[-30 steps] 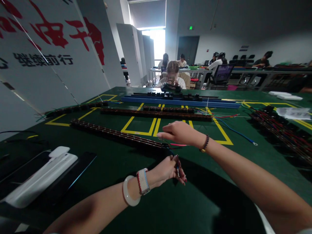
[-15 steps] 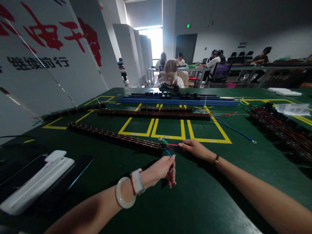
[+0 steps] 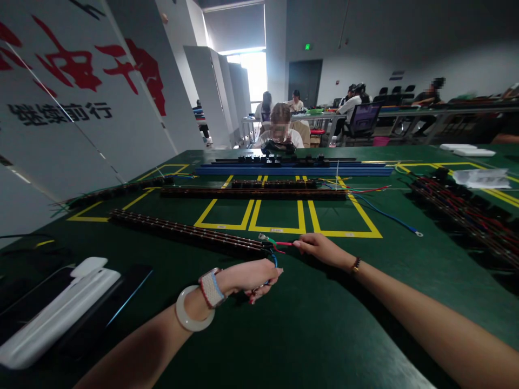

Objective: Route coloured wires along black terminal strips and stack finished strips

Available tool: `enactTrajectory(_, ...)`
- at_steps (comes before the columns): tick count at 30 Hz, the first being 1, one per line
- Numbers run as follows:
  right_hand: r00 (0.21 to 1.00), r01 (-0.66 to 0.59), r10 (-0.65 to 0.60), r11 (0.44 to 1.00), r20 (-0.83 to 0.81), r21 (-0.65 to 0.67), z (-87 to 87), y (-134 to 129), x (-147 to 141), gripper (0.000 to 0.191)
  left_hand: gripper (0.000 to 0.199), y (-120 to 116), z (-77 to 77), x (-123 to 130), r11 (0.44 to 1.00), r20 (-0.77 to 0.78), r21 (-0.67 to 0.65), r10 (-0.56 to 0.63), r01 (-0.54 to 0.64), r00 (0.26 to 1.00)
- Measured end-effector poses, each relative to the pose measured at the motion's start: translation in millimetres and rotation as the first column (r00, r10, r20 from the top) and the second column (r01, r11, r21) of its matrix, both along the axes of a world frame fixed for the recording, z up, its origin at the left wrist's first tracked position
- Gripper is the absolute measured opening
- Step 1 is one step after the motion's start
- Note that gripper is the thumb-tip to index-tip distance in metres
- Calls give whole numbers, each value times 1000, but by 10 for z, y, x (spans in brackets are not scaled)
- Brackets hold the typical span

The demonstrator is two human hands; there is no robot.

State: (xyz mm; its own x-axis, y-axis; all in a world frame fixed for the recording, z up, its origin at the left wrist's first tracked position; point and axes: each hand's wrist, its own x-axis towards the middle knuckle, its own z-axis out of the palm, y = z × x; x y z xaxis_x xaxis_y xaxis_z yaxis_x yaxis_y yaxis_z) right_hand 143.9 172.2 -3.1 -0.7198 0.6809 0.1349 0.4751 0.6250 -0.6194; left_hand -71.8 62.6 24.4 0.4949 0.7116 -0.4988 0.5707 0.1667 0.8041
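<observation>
A long dark strip assembly (image 3: 190,233) lies slantwise on the green table, with wires coming out of its near right end. My left hand (image 3: 251,275) is closed round the blue wire (image 3: 275,260), bending it down and to the left; most of that wire is hidden in the fingers. Between finger and thumb, my right hand (image 3: 320,249) pinches the end of the red wire (image 3: 286,243), drawn out to the right. A green wire (image 3: 271,241) with a metal ring terminal (image 3: 263,236) sticks up between them, touched by neither hand.
Behind lie another long strip (image 3: 251,193) and blue rails (image 3: 295,170). A loose blue cable (image 3: 389,217) ends in a ring lug. Wired bundles (image 3: 466,213) sit at right, a white device (image 3: 60,319) at left. Across the table sits a person (image 3: 280,129).
My left hand has moved left and turned palm down, bending the blue wire with it. My right hand keeps its pinch on the red wire. The whole view has shifted slightly.
</observation>
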Motion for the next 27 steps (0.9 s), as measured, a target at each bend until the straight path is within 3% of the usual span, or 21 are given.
enactTrajectory(3,1000,3,-3,1000,-9,-22,29,-37,-2,49,38,21,-63,-36,989,208,-145,13,18,978)
enactTrajectory(5,1000,1,-1,1000,-19,-29,39,-56,-5,50,32,35,-75,-76,947,411,-304,34,102,911)
enactTrajectory(7,1000,1,-1,1000,-19,-23,35,-60,-8,51,40,51,-65,-128,889,539,-414,68,194,839)
enactTrajectory(11,997,23,-23,1000,-73,-5,26,-47,-6,46,55,97,-61,-213,854,599,-480,152,200,786)
enactTrajectory(13,984,94,-72,987,-165,128,65,-74,1,40,61,121,-92,-219,870,600,-471,194,147,776)
enactTrajectory(15,978,136,-67,925,-200,355,140,-151,1,34,69,133,-135,-199,886,593,-455,231,85,771)
enactTrajectory(18,999,-2,33,763,-37,646,252,-338,-44,32,73,124,-187,-140,891,590,-453,275,29,759)
enactTrajectory(22,984,-177,69,559,167,810,262,-554,-182,23,69,82,-205,-62,890,621,-455,345,-34,704)
enactTrajectory(24,977,-208,63,517,206,830,231,-602,-243,19,64,65,-213,-34,887,645,-459,374,-54,666)
enactTrajectory(27,973,-218,54,527,224,822,211,-628,-294,18,58,53,-249,-6,875,680,-481,415,-60,604)
